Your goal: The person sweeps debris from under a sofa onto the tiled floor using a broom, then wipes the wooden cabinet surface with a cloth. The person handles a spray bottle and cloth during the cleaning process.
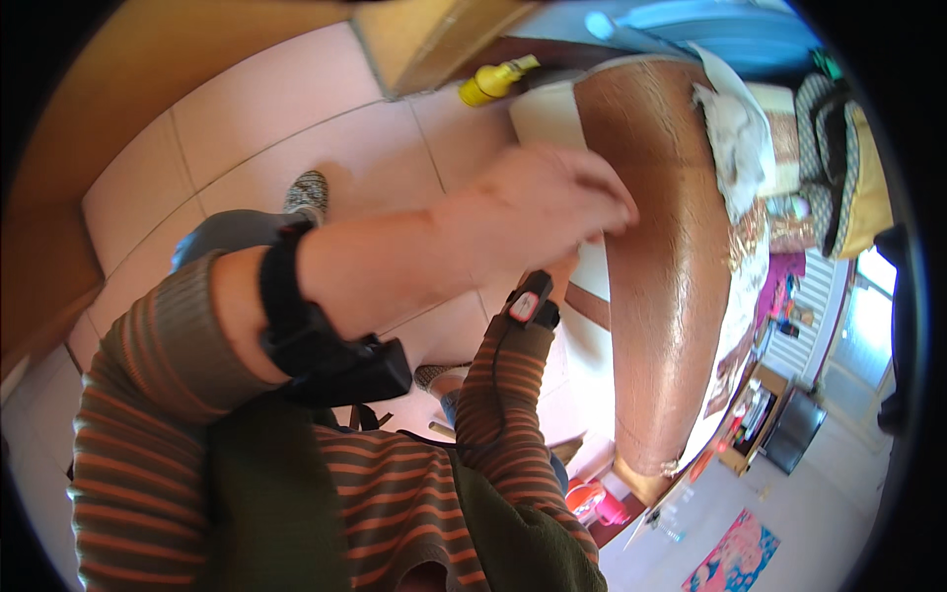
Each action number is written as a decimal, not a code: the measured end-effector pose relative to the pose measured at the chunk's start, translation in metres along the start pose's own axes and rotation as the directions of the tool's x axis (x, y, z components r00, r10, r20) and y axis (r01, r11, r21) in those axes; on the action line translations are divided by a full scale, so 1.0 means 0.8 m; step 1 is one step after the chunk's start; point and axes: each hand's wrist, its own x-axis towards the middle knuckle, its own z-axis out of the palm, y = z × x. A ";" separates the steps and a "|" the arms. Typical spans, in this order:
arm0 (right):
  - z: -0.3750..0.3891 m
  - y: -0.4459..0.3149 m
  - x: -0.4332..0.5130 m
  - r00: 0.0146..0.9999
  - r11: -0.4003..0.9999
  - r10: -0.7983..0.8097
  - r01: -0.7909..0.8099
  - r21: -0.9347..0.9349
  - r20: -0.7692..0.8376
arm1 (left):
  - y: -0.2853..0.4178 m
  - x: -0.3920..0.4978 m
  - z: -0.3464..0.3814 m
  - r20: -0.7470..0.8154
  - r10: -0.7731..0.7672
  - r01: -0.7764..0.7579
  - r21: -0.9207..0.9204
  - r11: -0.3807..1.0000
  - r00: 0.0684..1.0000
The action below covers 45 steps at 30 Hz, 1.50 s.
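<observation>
My left hand (566, 192), blurred, reaches across with curled fingers beside a long padded furniture edge covered in creased brown leather-like material (658, 281). Whether it holds anything is not visible. Just below it, my right hand (564, 275) is mostly hidden behind my left hand and wrist, so its fingers cannot be made out. A small black device with a cable sits at the right wrist, and a black strap with a bulky black device circles the left forearm. A white cloth (740, 148) drapes over the far side of the brown padding.
A yellow bottle (486, 84) lies on the pink tiled floor (296, 140) near a wooden panel (436, 44). Bags (862, 177) lie beyond the padding. Red and pink containers (599, 503) are at the lower right, and a dark screen (794, 429) is farther right.
</observation>
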 end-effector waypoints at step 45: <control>0.166 -0.065 -0.157 0.580 -0.551 0.745 0.256 0.794 0.330 | 0.029 0.046 -0.018 -0.380 0.070 -0.190 -0.288 0.939 0.922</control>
